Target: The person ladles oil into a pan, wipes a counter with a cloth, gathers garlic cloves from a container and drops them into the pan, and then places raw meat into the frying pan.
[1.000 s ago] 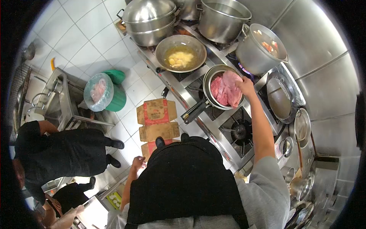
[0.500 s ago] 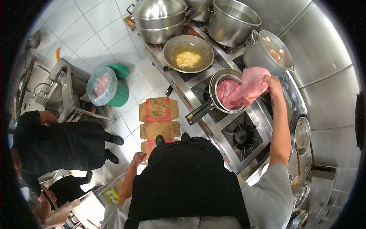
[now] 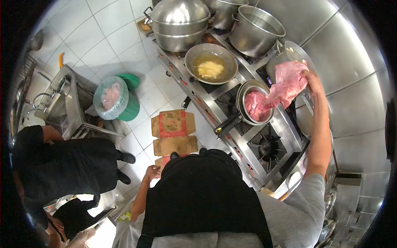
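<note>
My right hand (image 3: 313,82) grips the far right end of a big slab of raw pink meat (image 3: 288,82). The slab stretches from my fingers down to the left, over the side of a metal pot (image 3: 243,91). More raw meat (image 3: 254,104) fills the pot; whether it is one piece with the slab I cannot tell. A black handle (image 3: 226,125) reaches from the pot past the stove's front edge. Low at my side hangs my left hand (image 3: 153,172), fingers loosely apart and holding nothing, near flattened cardboard (image 3: 175,147) on the floor.
A wok (image 3: 190,62) of oil with yellow food and tall pots (image 3: 242,36) stand farther along the stove. Closer is a bare burner (image 3: 269,146). A lined green bin (image 3: 131,108) stands on the tiles. Two people in black (image 3: 70,165) are at the left.
My right hand has moved right with the meat, which now stretches farther out of the pot and partly covers the pot behind. The whole view has shifted slightly.
</note>
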`<state>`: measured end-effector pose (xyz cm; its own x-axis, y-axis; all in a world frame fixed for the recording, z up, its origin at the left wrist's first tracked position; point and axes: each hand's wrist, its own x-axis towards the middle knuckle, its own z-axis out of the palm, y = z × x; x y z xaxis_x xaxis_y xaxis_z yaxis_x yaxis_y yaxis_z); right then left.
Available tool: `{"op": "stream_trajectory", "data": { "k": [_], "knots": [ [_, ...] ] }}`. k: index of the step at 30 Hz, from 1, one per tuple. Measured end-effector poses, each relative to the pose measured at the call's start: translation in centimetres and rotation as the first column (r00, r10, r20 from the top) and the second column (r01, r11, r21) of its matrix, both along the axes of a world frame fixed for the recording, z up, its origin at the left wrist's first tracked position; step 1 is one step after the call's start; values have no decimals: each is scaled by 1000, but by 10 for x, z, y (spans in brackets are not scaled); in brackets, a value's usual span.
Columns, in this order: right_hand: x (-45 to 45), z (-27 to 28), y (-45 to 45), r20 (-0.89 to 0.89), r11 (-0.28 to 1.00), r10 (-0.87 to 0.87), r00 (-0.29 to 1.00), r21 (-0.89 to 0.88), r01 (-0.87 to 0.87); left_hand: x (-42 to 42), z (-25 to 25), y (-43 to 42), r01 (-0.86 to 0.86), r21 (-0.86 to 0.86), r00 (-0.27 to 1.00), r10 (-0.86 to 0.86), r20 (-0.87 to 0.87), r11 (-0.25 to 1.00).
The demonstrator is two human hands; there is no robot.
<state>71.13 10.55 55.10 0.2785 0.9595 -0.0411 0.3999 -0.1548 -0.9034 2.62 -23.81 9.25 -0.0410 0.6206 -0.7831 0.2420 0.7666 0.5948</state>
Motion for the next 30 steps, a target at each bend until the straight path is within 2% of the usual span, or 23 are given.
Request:
{"op": "stream_trajectory", "data": {
  "k": [2, 4, 5, 8, 9, 11, 14, 15, 17, 20, 21, 23, 25, 27, 29, 30],
  "knots": [
    [-16, 11, 2, 21, 1000, -5, 1000, -13, 6, -19, -9, -4, -60, -11, 997, 61, 49, 998],
    [-44, 21, 4, 50, 1000, -28, 998, 6, 27, -51, -48, -21, -141, -21, 980, 143, 137, 990],
    [-49, 22, 8, 64, 1000, -9, 998, -8, 9, -57, -27, -19, -62, -51, 997, 64, 33, 997],
    [-58, 21, 36, 108, 999, 30, 994, -36, -27, -98, -61, -48, -157, -100, 980, 167, 105, 982],
    [-64, 20, 45, 124, 999, 30, 992, -31, -26, -116, -83, -57, -129, -162, 976, 154, 153, 978],
    [-72, 15, 66, 135, 998, 53, 989, -26, -50, -147, -91, -70, -215, -351, 909, 318, 269, 911],
    [-91, 7, 97, 215, 989, 116, 970, -120, -92, -169, -108, -97, -258, -459, 907, 377, 189, 850],
    [-98, -5, 111, 233, 995, 89, 968, -74, -74, -172, -105, -102, -266, -472, 903, 389, 183, 841],
    [-114, -21, 131, 279, 992, 125, 952, -66, -111, -170, -94, -103, -230, -380, 945, 298, 132, 896],
    [-149, -42, 157, 332, 981, 196, 923, -70, -183, -170, -90, -105, -310, -401, 905, 397, 154, 862],
    [-158, -53, 167, 354, 977, 212, 911, -83, -196, -162, -73, -99, -299, -355, 934, 348, 80, 886],
    [-171, -76, 191, 366, 971, 235, 900, -128, -202, -130, -2, -70, -256, -272, 966, 241, -88, 928],
    [-178, -105, 213, 362, 966, 260, 895, -113, -234, -116, 50, -49, -79, -164, 992, 61, -111, 983],
    [-183, -130, 236, 360, 963, 267, 894, -121, -239, -131, 15, -55, -249, -123, 963, 260, 77, 961],
    [-188, -154, 254, 400, 967, 256, 880, -89, -240, -142, 5, -49, 108, 84, 992, -103, -68, 991],
    [-189, -161, 263, 421, 968, 249, 872, -73, -241, -142, 8, -40, 121, 64, 988, -114, -105, 991]
  ]
}}
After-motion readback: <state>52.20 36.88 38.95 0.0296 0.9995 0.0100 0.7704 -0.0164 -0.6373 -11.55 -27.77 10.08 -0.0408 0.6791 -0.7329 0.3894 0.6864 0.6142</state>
